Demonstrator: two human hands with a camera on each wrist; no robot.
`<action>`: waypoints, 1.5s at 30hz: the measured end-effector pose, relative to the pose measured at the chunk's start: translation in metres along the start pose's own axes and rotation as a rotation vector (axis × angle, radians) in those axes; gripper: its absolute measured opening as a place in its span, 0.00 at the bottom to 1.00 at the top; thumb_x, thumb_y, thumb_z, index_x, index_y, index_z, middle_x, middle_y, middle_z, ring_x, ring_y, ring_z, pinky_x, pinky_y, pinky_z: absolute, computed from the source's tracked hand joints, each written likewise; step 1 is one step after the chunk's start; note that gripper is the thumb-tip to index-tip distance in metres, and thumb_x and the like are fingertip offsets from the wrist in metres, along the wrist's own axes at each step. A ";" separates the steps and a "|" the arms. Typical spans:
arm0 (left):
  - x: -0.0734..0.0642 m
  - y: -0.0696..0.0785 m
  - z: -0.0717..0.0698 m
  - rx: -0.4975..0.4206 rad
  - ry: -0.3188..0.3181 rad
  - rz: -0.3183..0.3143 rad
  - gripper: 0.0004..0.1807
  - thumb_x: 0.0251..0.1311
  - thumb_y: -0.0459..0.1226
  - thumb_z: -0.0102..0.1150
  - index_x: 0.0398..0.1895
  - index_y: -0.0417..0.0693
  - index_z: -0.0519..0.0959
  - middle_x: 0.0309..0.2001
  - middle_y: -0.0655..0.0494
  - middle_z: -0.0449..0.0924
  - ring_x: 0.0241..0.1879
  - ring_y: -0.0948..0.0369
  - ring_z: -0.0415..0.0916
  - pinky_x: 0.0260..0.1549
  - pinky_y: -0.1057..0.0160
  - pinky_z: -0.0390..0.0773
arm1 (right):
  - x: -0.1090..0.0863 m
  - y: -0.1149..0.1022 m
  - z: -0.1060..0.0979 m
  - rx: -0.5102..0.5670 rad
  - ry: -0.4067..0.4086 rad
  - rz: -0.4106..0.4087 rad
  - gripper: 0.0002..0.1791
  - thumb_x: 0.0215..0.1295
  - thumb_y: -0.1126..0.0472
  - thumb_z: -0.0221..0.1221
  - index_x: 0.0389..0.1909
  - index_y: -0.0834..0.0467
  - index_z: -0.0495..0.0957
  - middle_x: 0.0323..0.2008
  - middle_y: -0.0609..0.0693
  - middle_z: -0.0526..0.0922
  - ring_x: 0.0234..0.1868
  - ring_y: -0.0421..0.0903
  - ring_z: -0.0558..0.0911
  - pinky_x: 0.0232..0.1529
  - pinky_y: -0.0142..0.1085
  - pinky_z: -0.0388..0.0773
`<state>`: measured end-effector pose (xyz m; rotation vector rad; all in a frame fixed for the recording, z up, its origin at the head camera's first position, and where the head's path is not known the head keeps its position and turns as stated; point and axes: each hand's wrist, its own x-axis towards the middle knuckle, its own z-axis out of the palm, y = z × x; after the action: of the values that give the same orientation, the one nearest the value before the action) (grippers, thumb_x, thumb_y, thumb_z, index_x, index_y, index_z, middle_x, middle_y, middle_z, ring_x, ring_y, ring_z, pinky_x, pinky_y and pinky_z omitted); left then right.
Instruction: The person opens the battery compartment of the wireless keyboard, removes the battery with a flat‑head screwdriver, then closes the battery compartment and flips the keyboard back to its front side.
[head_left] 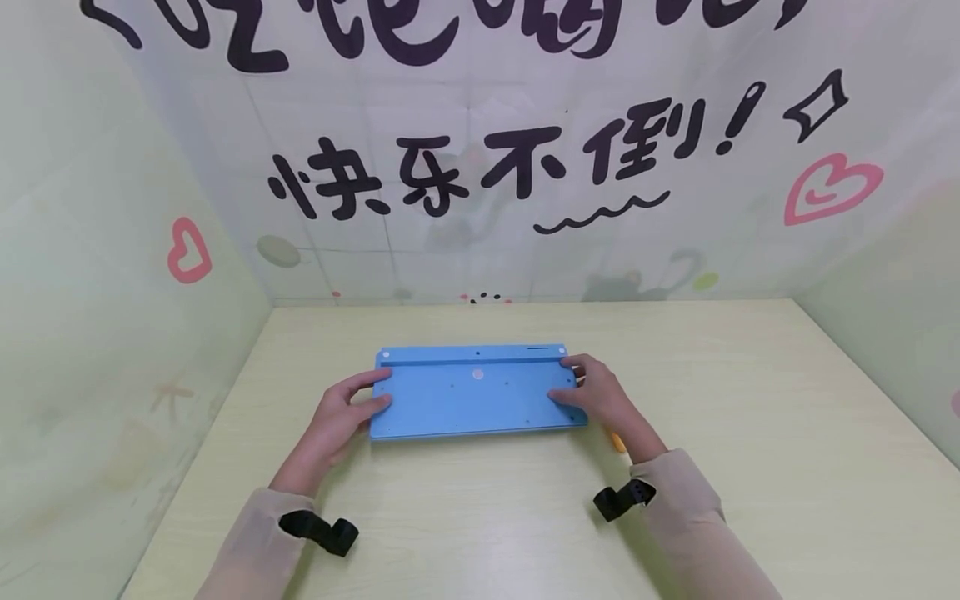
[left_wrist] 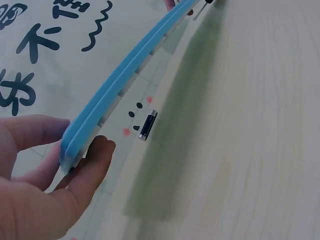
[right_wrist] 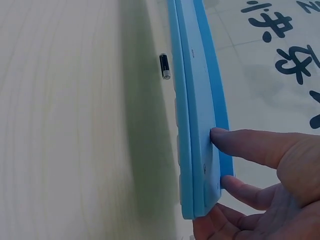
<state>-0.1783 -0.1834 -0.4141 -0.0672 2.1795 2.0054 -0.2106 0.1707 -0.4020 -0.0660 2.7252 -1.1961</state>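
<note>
A blue keyboard (head_left: pixel 480 404) is held up off the table, its underside with screw holes and a round white spot facing the head camera. My left hand (head_left: pixel 341 412) grips its left end, with fingers on both faces in the left wrist view. At the right end, my right hand (head_left: pixel 600 392) pinches it between thumb and fingers. Pale key edges show along the keyboard's far face (left_wrist: pixel 111 107) in the left wrist view. A small dark battery (left_wrist: pixel 148 125) with silvery ends lies on the table beyond; the right wrist view shows the battery (right_wrist: pixel 165 66) too.
The pale wood-grain table (head_left: pixel 480 517) carries the keyboard's shadow. An orange object (head_left: pixel 617 441) lies partly hidden beneath my right forearm. A printed cloth (head_left: pixel 465 233) with writing and hearts stands along the back edge and both sides.
</note>
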 end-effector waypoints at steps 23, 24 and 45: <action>-0.028 0.031 0.010 -0.218 -0.012 0.085 0.28 0.58 0.30 0.58 0.63 0.38 0.65 0.53 0.46 0.59 0.28 0.63 0.73 0.24 0.75 0.72 | -0.002 0.000 -0.006 0.024 -0.050 -0.046 0.31 0.60 0.59 0.61 0.60 0.67 0.63 0.54 0.66 0.68 0.51 0.60 0.70 0.49 0.46 0.72; -0.030 0.033 0.011 -0.240 -0.017 0.088 0.28 0.58 0.30 0.58 0.63 0.38 0.65 0.53 0.45 0.59 0.30 0.63 0.74 0.25 0.75 0.73 | -0.002 0.000 -0.007 0.022 -0.051 -0.052 0.31 0.60 0.59 0.60 0.60 0.68 0.63 0.54 0.66 0.68 0.51 0.60 0.70 0.48 0.46 0.72; -0.055 0.067 0.023 -0.338 0.078 0.097 0.30 0.60 0.27 0.54 0.66 0.41 0.61 0.51 0.47 0.59 0.39 0.62 0.76 0.35 0.69 0.77 | -0.015 -0.012 -0.001 0.043 -0.050 -0.221 0.29 0.61 0.59 0.59 0.61 0.64 0.65 0.61 0.65 0.61 0.61 0.63 0.61 0.55 0.54 0.64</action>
<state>-0.1319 -0.1592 -0.3406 -0.0860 1.8945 2.4459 -0.1960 0.1652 -0.3905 -0.3954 2.7024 -1.2888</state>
